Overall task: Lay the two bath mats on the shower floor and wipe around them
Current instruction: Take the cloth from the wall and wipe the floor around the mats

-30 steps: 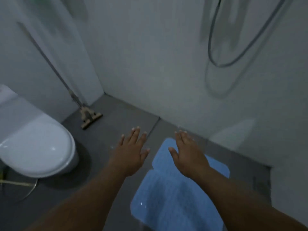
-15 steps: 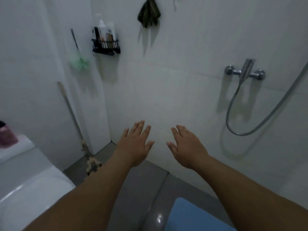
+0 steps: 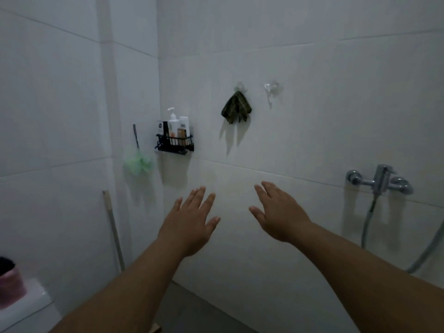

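Observation:
My left hand (image 3: 189, 222) and my right hand (image 3: 278, 212) are both stretched out in front of me, palms down, fingers apart, holding nothing. They hover before the white tiled shower wall. A dark green cloth (image 3: 236, 108) hangs from a wall hook above and between the hands. The blue bath mats are out of view below the frame. Only a thin strip of grey floor (image 3: 192, 308) shows between my forearms.
A black wire caddy (image 3: 175, 143) with several bottles hangs in the corner, beside a green mesh sponge (image 3: 139, 162). A mop handle (image 3: 114, 227) leans on the left wall. The chrome shower mixer (image 3: 379, 180) and hose are at right. The toilet tank (image 3: 26, 308) bears a pink container (image 3: 9, 282).
The view has tilted up from the floor to the wall. The blue mat has dropped out of sight, and both empty hands have risen with the view.

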